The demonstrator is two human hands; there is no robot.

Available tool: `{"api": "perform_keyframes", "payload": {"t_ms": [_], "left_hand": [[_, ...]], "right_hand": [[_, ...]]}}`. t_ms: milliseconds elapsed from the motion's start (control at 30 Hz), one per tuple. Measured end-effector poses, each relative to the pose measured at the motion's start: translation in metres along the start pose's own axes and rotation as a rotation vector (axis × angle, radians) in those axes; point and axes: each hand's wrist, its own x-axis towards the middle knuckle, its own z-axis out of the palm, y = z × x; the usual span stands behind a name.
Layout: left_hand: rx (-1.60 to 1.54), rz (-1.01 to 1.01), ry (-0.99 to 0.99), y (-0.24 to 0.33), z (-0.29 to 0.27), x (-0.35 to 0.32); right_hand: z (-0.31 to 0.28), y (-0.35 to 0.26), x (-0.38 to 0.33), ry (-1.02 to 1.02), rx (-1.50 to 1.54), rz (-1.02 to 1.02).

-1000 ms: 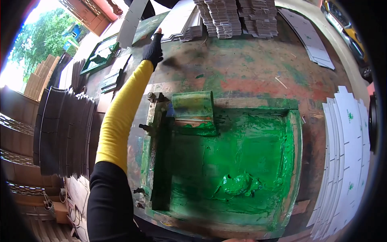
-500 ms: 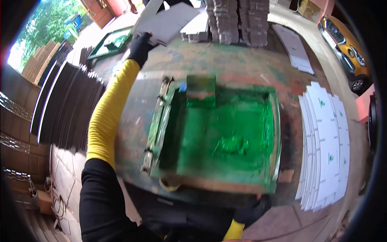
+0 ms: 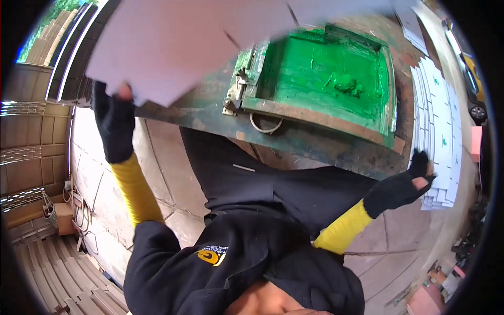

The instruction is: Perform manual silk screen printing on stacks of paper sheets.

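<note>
My left hand [image 3: 116,123], in a black fingerless glove, grips the lower left corner of a large white cardboard sheet [image 3: 157,47] with dark slits. The raised sheet covers the far left of the table. My right hand [image 3: 401,186], gloved the same way, is beside the near edge of the stack of printed white cardboard sheets [image 3: 436,126], its fingers apart and nothing seen in them. Between the hands lies a printing screen frame [image 3: 315,113], hinged at its left by metal clamps [image 3: 236,92]. Green ink [image 3: 344,84] is spread and clumped on its mesh.
Dark-edged cardboard sheets [image 3: 73,63] stand stacked at the far left. A ring-shaped handle or tape roll [image 3: 266,124] shows below the frame. Brown cardboard strips [image 3: 47,278] lie at the lower left. More white sheets [image 3: 412,31] are at the table's far right.
My left hand has drawn the white sheet from the far side toward me and to the left. My right hand has moved from the frame's near edge to the printed stack. The view has tilted down.
</note>
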Motion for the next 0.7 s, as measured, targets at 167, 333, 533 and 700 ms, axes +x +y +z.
{"api": "perform_keyframes", "payload": {"t_ms": [167,333,533,700], "left_hand": [[-0.007,-0.147,-0.288,-0.011,-0.023,-0.076],[0.173,-0.231,-0.495,-0.035,-0.008,-0.079],[0.203,-0.131,-0.557,-0.085,0.014,-0.081],[0.005,-0.406,-0.400,-0.085,0.025,-0.101]], "right_hand": [[-0.018,-0.018,0.048,-0.329,0.011,0.042],[-0.057,0.031,0.022,-0.666,-0.051,0.677],[-0.043,0.048,-0.040,-0.835,-0.250,0.484],[-0.048,0.032,-0.051,-1.087,-0.631,0.089]]}}
